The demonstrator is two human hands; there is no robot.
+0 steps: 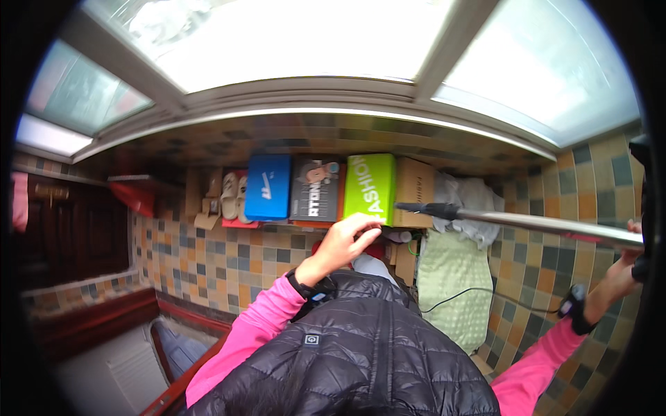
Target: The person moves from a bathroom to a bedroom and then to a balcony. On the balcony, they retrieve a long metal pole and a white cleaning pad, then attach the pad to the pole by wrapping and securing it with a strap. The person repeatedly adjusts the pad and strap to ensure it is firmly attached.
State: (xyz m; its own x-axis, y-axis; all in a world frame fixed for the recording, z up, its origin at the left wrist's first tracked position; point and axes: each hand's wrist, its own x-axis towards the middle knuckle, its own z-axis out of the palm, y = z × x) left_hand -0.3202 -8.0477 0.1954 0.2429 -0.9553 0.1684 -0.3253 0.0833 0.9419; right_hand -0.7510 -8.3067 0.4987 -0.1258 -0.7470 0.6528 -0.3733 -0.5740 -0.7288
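While right grip (627, 259) clasps pole (541, 223), left grip (345, 240) hangs loose; green box (371, 182) looks closed.

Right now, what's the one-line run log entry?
left hand: open, near green box, contact unclear | right hand: gripping metal tube | black tip: pointing toward green box

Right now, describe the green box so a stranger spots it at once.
Below the wide window, find the brown carton. The green box sits left of it, just beyond the left hand. Bright lime, it stands out from that carton and the dark grey box.
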